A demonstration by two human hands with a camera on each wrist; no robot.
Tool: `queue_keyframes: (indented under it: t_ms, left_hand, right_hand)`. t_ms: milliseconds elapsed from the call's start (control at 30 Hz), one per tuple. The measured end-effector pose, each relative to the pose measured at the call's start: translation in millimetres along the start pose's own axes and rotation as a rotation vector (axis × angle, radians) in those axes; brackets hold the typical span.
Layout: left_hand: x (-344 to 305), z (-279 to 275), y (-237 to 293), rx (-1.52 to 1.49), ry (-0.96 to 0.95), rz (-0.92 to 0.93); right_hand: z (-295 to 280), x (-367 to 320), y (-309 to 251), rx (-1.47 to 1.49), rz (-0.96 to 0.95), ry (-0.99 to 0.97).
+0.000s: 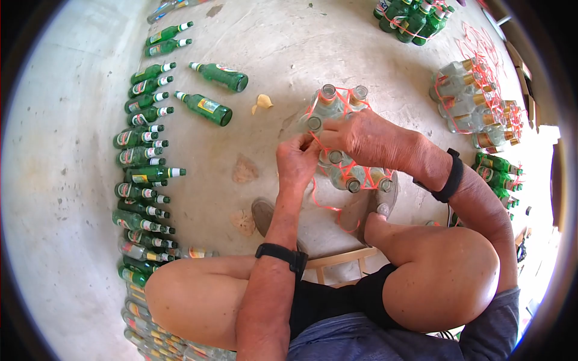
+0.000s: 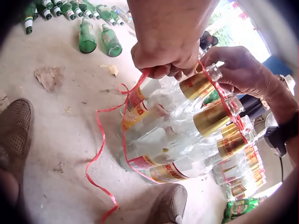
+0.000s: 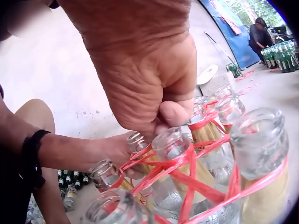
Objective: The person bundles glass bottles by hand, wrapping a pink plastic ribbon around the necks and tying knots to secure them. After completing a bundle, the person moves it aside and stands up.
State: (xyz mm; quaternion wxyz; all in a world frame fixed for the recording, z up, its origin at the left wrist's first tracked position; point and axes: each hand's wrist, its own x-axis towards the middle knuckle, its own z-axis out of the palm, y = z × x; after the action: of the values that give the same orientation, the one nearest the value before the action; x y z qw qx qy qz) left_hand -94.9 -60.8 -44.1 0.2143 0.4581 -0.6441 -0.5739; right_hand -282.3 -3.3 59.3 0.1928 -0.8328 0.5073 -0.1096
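A cluster of clear glass bottles [image 2: 159, 140] with gold necks and red-and-gold labels stands upright on the floor between the feet. Red plastic twine [image 3: 205, 186] runs around and between the bottle necks and down the cluster's side. At its left edge, my left hand [image 1: 298, 161] pinches the twine, fingers curled, by the bottle necks. Close beside it, my right hand [image 1: 367, 135] reaches over the bottle tops with curled fingers gripping the twine. The fingertips of both hands nearly meet and partly hide each other. A loose twine tail [image 2: 100, 149] trails down to the floor.
Green bottles [image 1: 144, 174] lie in a long row along the left wall, and two green bottles [image 1: 205, 108] lie apart. Tied bundles of clear bottles [image 1: 466, 96] and green bottles [image 1: 415, 21] stand at right and back. Another person [image 3: 259, 39] crouches far off.
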Motion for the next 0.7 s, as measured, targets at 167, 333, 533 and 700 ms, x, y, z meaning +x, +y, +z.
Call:
queue_keyframes:
  t_ms: [167, 333, 533, 700]
  left_hand:
    - [2.9, 3.7, -7.8, -0.132, -0.043, -0.005]
    - [1.4, -2.0, 0.6, -0.139, -0.098, -0.070]
    - [-0.7, -1.9, 5.9, -0.270, -0.115, -0.025]
    - [-2.3, -3.7, 6.1, -0.243, -0.119, -0.057]
  right_hand:
    - [13.0, -1.4, 8.9, 0.013, 0.068, 0.028]
    - [0.8, -1.3, 4.6, 0.037, 0.200, -0.025]
    - [-15.0, 7.0, 3.4, 0.159, 0.341, -0.062]
    - [-39.4, 13.8, 12.2, 0.269, 0.472, -0.257]
